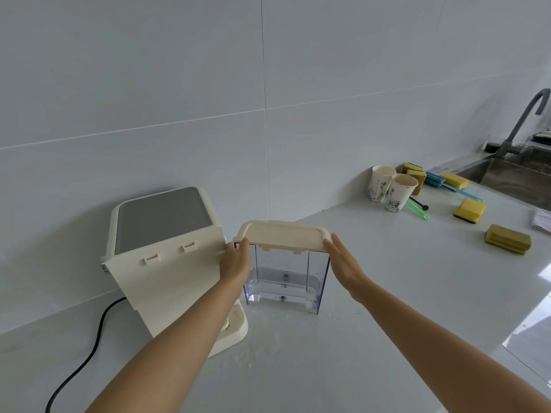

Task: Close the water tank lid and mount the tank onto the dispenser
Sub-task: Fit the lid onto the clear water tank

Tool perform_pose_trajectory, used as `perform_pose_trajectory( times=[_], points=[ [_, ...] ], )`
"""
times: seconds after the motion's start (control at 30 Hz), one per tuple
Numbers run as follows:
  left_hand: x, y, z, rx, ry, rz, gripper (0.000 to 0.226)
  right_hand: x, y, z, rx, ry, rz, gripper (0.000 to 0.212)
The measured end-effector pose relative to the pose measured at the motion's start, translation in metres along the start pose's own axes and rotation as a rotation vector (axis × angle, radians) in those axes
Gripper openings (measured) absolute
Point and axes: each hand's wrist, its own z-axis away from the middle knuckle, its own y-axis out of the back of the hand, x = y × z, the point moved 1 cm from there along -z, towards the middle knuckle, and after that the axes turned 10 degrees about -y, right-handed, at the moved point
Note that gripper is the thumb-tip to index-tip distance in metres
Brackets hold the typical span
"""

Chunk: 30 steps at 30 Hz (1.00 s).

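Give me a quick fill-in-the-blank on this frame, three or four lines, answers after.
1. The clear water tank stands on the counter to the ____ of the dispenser.
2. The cream lid sits on ____ of the tank.
3. ____ paper cups stand near the sponges.
4. The left hand and right hand flank the tank's ____.

Answers: right; top; Two; sides

Water tank (284, 281): clear, glossy plastic with a faint blue tint, smooth walls. Tank lid (281, 235): cream plastic, matt, smooth. Dispenser (167, 260): cream matt plastic body; top panel grey, smooth, dull sheen. Power cord (89, 357): black, rubbery-looking. Countertop (387, 293): white, smooth, glossy. Wall tiles (149, 84): pale, smooth, satin. Paper cups (390, 190): printed paper, matt. Sponges (489, 225): yellow foam, rough dark backing. Sink (512, 178): brushed metal. Faucet (524, 120): grey matt metal.
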Motion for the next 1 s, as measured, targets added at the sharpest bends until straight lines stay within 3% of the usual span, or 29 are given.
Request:
perform_pose_trajectory(
  times=[0.17, 0.3, 0.47, 0.6, 0.7, 1.0],
  points=[
    [-0.002, -0.007, 0.004, -0.089, 0.267, 0.278, 0.066, -0.017, 0.008, -0.019, -0.004, -0.069, -0.096, 0.06],
    [0.002, -0.013, 0.002, -0.112, 0.352, 0.393, 0.079, -0.033, 0.008, -0.034, -0.052, -0.123, -0.128, 0.038],
    [0.008, -0.018, -0.004, -0.079, 0.348, 0.421, 0.079, -0.038, 0.001, -0.04, -0.069, -0.151, -0.023, 0.042],
    [0.007, -0.024, -0.009, -0.063, 0.323, 0.417, 0.073, -0.038, 0.001, -0.041, -0.08, -0.165, -0.009, 0.03],
    [0.005, -0.029, -0.011, -0.051, 0.289, 0.344, 0.081, -0.035, 0.003, -0.04, -0.092, -0.175, 0.014, 0.024],
    [0.006, -0.031, -0.017, -0.063, 0.067, 0.143, 0.073, -0.026, 0.011, -0.027, -0.175, -0.135, 0.056, 0.026]
  ],
)
